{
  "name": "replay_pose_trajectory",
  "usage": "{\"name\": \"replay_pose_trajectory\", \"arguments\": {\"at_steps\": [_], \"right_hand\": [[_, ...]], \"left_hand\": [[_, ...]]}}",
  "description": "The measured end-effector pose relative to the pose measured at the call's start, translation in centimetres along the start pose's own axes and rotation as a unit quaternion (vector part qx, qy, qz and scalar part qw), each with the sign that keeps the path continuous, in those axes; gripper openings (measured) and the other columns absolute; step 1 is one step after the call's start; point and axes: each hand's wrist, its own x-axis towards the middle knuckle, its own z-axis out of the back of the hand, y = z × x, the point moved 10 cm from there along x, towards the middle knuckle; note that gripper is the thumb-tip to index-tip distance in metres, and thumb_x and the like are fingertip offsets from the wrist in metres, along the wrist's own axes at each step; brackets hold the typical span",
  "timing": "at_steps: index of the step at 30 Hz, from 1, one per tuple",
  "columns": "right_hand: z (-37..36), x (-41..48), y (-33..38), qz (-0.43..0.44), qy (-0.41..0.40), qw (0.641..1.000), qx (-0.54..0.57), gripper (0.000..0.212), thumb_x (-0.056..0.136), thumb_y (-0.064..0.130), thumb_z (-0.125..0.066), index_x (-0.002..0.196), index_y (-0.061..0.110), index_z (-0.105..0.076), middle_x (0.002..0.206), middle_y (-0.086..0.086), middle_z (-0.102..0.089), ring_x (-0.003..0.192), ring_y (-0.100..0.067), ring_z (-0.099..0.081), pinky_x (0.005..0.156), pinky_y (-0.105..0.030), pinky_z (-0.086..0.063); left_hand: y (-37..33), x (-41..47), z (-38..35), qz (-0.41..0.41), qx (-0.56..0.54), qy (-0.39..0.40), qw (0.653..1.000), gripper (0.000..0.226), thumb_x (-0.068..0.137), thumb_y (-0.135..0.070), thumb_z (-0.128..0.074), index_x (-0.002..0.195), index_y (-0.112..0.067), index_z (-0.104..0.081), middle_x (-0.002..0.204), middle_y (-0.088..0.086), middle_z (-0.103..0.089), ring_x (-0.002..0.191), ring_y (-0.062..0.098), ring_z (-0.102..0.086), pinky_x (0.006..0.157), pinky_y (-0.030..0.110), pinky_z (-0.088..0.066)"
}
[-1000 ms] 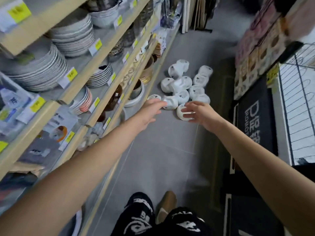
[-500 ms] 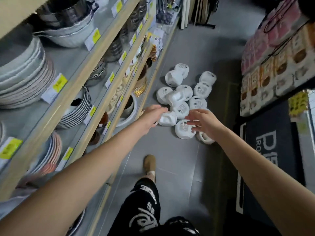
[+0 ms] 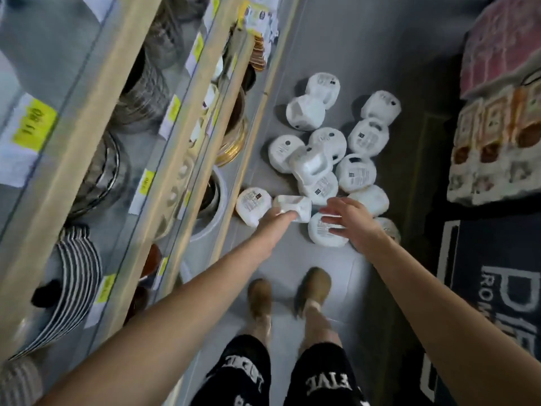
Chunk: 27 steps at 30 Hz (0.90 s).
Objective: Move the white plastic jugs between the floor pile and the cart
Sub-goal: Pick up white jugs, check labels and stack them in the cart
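Several white plastic jugs (image 3: 355, 172) lie in a pile on the grey floor (image 3: 292, 259) ahead of my feet. My left hand (image 3: 276, 222) reaches down to a jug lying on its side (image 3: 295, 205) at the pile's near edge, and its fingers curl over the jug's near end. My right hand (image 3: 349, 219) is spread with straight fingers over a round jug (image 3: 322, 234) beside it, fingertips touching its labelled face. No cart is in view.
Wooden shelves (image 3: 175, 159) with stacked plates, bowls and pots run close along the left. A white pot (image 3: 209, 227) sits on the lowest shelf beside the pile. A dark doormat (image 3: 494, 288) and packaged goods (image 3: 494, 148) line the right. My shoes (image 3: 260, 297) stand behind the pile.
I have stepped closer and leaned over the pile. My left hand moved onto the sideways jug, and my right hand lowered onto the round jug.
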Motion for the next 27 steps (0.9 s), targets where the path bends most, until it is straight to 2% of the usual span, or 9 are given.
{"name": "replay_pose_trajectory", "arguments": {"at_steps": [4, 9, 13, 15, 18, 20, 22, 24, 27], "right_hand": [[0.3, 7.6, -0.9, -0.029, -0.003, 1.0, 0.004, 0.009, 0.098, 0.022, -0.051, 0.094, 0.022, -0.059, 0.102, -0.005, -0.068, 0.096, -0.022, -0.063, 0.093, -0.041, -0.048], [0.9, 18.4, -3.6, -0.074, -0.007, 0.997, -0.001, 0.008, 0.097, 0.022, -0.052, 0.093, 0.021, -0.058, 0.104, -0.006, -0.067, 0.09, -0.021, -0.061, 0.084, -0.036, -0.046], [0.8, 27.1, -7.4, -0.1, -0.005, 0.994, -0.033, 0.008, 0.096, 0.022, -0.053, 0.09, 0.02, -0.058, 0.097, -0.003, -0.065, 0.092, -0.021, -0.06, 0.084, -0.037, -0.045], [0.4, 31.4, -10.1, -0.116, -0.002, 0.992, -0.049, 0.01, 0.095, 0.024, -0.055, 0.099, 0.016, -0.06, 0.096, -0.003, -0.064, 0.095, -0.022, -0.058, 0.081, -0.037, -0.046], [-0.2, 37.3, -14.1, -0.127, 0.003, 0.987, -0.097, 0.035, 0.094, 0.027, -0.056, 0.124, 0.01, -0.056, 0.115, -0.009, -0.061, 0.102, -0.023, -0.055, 0.077, -0.034, -0.045], [-0.4, 40.7, -16.2, -0.116, -0.008, 0.984, -0.137, 0.041, 0.094, 0.029, -0.056, 0.13, 0.009, -0.052, 0.123, -0.01, -0.057, 0.109, -0.026, -0.053, 0.088, -0.039, -0.048], [-0.4, 43.6, -17.7, -0.096, -0.022, 0.981, -0.167, 0.043, 0.096, 0.028, -0.054, 0.132, 0.005, -0.048, 0.117, -0.006, -0.052, 0.109, -0.025, -0.05, 0.1, -0.044, -0.044], [-0.1, 45.7, -19.1, -0.085, -0.031, 0.98, -0.18, 0.049, 0.098, 0.028, -0.053, 0.139, 0.005, -0.04, 0.115, -0.004, -0.046, 0.109, -0.023, -0.047, 0.101, -0.041, -0.041], [0.2, 48.1, -21.2, -0.084, -0.034, 0.979, -0.181, 0.06, 0.098, 0.033, -0.052, 0.148, 0.007, -0.03, 0.135, -0.009, -0.045, 0.121, -0.024, -0.045, 0.107, -0.043, -0.039]], "left_hand": [[1.5, 7.1, -1.1, 0.063, -0.021, 0.007, 0.998, 0.039, 0.094, -0.027, -0.055, 0.127, -0.007, -0.052, 0.109, 0.003, -0.048, 0.098, 0.02, -0.045, 0.08, 0.029, -0.033], [4.0, 16.5, -3.3, 0.116, -0.085, -0.001, 0.99, 0.038, 0.096, -0.026, -0.052, 0.131, -0.013, -0.046, 0.113, -0.001, -0.047, 0.103, 0.017, -0.042, 0.079, 0.028, -0.033], [7.5, 23.6, -5.7, 0.162, -0.086, -0.001, 0.983, 0.058, 0.096, -0.032, -0.051, 0.147, -0.016, -0.029, 0.141, 0.005, -0.042, 0.119, 0.023, -0.043, 0.089, 0.031, -0.03], [9.7, 27.2, -6.9, 0.184, -0.106, -0.011, 0.977, 0.055, 0.096, -0.03, -0.051, 0.145, -0.016, -0.031, 0.142, 0.005, -0.042, 0.121, 0.025, -0.044, 0.092, 0.033, -0.031], [13.5, 32.6, -8.7, 0.225, -0.153, -0.021, 0.962, 0.062, 0.095, -0.036, -0.054, 0.147, -0.015, -0.027, 0.148, 0.004, -0.036, 0.131, 0.026, -0.039, 0.103, 0.039, -0.031], [16.2, 36.3, -10.0, 0.253, -0.184, -0.029, 0.949, 0.068, 0.093, -0.042, -0.055, 0.149, -0.017, -0.025, 0.151, 0.002, -0.033, 0.134, 0.028, -0.036, 0.106, 0.044, -0.031], [18.5, 39.2, -11.4, 0.281, -0.224, -0.035, 0.933, 0.072, 0.09, -0.048, -0.057, 0.149, -0.02, -0.026, 0.152, 0.0, -0.03, 0.135, 0.029, -0.035, 0.104, 0.049, -0.031], [20.3, 41.7, -12.7, 0.291, -0.269, -0.043, 0.917, 0.072, 0.088, -0.049, -0.059, 0.148, -0.022, -0.029, 0.151, -0.001, -0.033, 0.134, 0.028, -0.037, 0.099, 0.047, -0.034], [22.4, 44.4, -13.3, 0.296, -0.322, -0.094, 0.894, 0.071, 0.085, -0.043, -0.067, 0.143, -0.019, -0.036, 0.145, 0.006, -0.042, 0.131, 0.029, -0.043, 0.102, 0.04, -0.038]]}}
